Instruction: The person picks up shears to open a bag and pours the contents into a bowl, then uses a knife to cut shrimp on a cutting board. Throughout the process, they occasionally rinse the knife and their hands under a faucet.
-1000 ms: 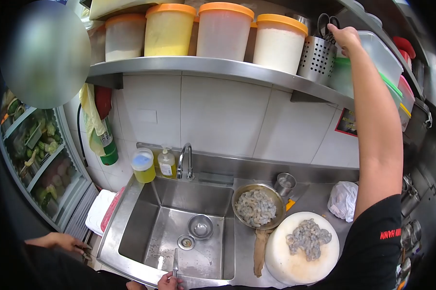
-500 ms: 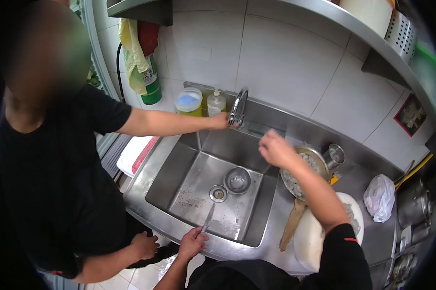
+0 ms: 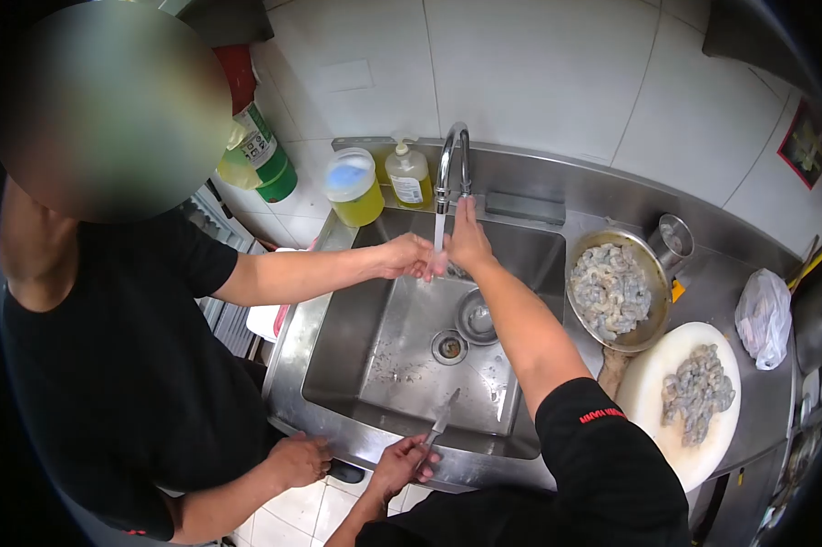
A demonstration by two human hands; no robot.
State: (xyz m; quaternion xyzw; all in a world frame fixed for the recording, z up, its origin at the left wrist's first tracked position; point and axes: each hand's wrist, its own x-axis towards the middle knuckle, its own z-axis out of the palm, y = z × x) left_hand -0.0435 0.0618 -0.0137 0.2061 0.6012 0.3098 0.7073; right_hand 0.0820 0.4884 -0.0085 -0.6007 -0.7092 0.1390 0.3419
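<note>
A small knife [image 3: 442,419] is in my left hand [image 3: 402,469], which is closed around its handle at the sink's front edge. The blade points up over the sink [image 3: 402,342]. Beside the running faucet [image 3: 452,150] is my right hand [image 3: 468,242], fingers stretched upward and holding nothing that I can see. Water falls from the spout close to its left side. A co-worker's hand [image 3: 409,255] is under this stream, next to my right hand. In the basin a metal bowl [image 3: 477,316] sits near the drain [image 3: 449,346].
To the right are a pan of peeled shrimp [image 3: 610,290], a white cutting board [image 3: 648,401] with more shrimp, a metal cup [image 3: 673,239] and a plastic bag [image 3: 763,314]. A soap bottle [image 3: 409,176] and yellow tub [image 3: 356,196] stand behind the sink. A co-worker [image 3: 119,365] stands left.
Water now runs from the faucet. My right hand has moved left to the spout, and the co-worker's hand has come down from the faucet into the stream. My left hand still holds the knife.
</note>
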